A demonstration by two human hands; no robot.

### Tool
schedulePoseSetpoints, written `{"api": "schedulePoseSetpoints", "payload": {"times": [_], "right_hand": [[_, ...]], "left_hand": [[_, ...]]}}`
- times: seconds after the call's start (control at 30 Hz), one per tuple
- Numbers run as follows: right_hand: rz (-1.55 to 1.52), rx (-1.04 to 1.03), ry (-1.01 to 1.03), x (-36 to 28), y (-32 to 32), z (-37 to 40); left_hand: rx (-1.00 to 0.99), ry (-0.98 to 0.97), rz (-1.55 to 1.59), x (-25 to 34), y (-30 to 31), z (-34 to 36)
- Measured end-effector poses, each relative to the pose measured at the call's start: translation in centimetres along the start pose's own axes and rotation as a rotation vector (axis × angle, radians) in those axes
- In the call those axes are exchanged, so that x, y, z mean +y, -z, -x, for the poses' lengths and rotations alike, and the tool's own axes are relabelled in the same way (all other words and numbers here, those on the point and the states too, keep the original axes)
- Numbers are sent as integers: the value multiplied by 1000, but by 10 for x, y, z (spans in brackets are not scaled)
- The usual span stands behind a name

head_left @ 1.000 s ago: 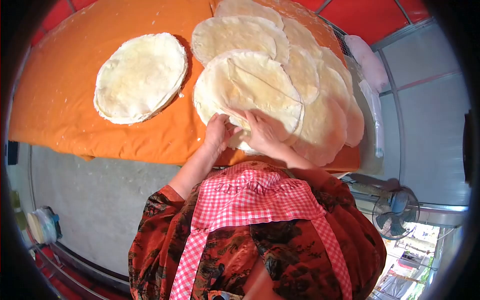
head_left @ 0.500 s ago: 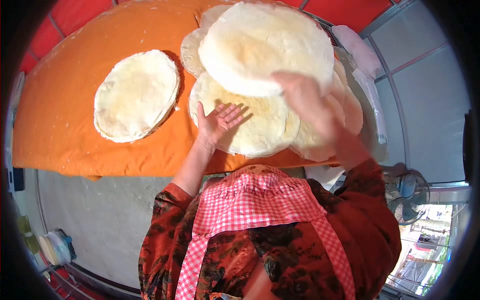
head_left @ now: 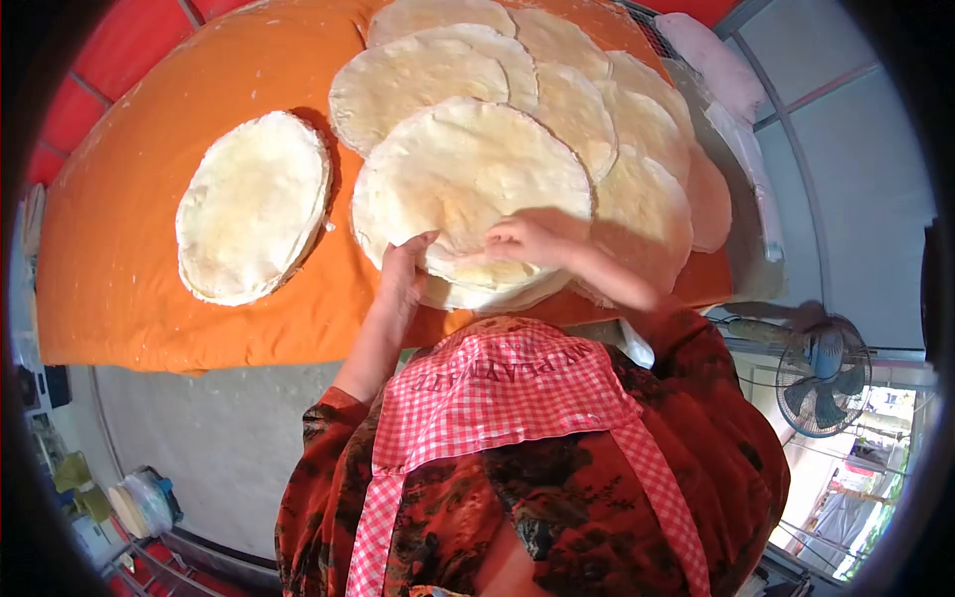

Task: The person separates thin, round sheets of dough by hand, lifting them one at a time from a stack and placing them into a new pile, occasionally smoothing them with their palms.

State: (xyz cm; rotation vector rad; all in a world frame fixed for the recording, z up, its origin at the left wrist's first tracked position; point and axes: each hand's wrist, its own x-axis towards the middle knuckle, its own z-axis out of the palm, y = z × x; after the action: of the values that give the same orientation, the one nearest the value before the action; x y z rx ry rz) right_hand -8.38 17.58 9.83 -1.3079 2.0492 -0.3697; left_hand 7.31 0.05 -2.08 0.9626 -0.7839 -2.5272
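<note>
A large round flatbread (head_left: 477,159), pale with light brown patches, lies on top of a low pile near the front of the orange cloth. My left hand (head_left: 404,271) grips its near left edge, thumb above and most fingers hidden under the bread. My right hand (head_left: 522,241) is closed with curled fingertips at the near edge, where the rim is slightly bent up. Below it, the rim of another flatbread (head_left: 497,297) shows. Overlapping flatbreads (head_left: 642,214) fan out to the right and behind.
To the left, a separate stack of round flatbreads (head_left: 254,204) rests on the orange cloth (head_left: 109,269). A pink bundle (head_left: 711,65) is at the back right. Beyond my right arm stands a fan (head_left: 824,376). Red panels (head_left: 134,60) border the table's far left.
The flatbread raised over the far pile has come down towards me onto the near pile. My left hand, palm up before, now grips its edge; my right hand has moved nearer and left.
</note>
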Motion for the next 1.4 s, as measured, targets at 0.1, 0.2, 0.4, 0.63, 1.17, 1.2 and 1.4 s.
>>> {"api": "schedulePoseSetpoints", "payload": {"times": [0.1, 0.2, 0.4, 0.63, 1.17, 1.2, 1.4], "right_hand": [[-692, -93, -73, 51, 1, -59], [-148, 389, 259, 76, 9, -118], [175, 588, 299, 117, 34, -127], [-447, 755, -319, 173, -6, -7], [-1914, 660, -166, 103, -84, 41], [-1924, 670, -203, 93, -68, 41], [-1763, 617, -231, 104, -49, 31]], "left_hand": [[59, -3, -42, 6, -9, 8], [76, -47, -23, 8, -20, 15], [80, -5, -8, -12, 25, -13], [-213, 167, 174, 39, -42, 27], [-58, 107, -136, 7, 26, 20], [-132, 168, -67, 17, 20, 23], [94, 211, -16, 11, 13, 13]]}}
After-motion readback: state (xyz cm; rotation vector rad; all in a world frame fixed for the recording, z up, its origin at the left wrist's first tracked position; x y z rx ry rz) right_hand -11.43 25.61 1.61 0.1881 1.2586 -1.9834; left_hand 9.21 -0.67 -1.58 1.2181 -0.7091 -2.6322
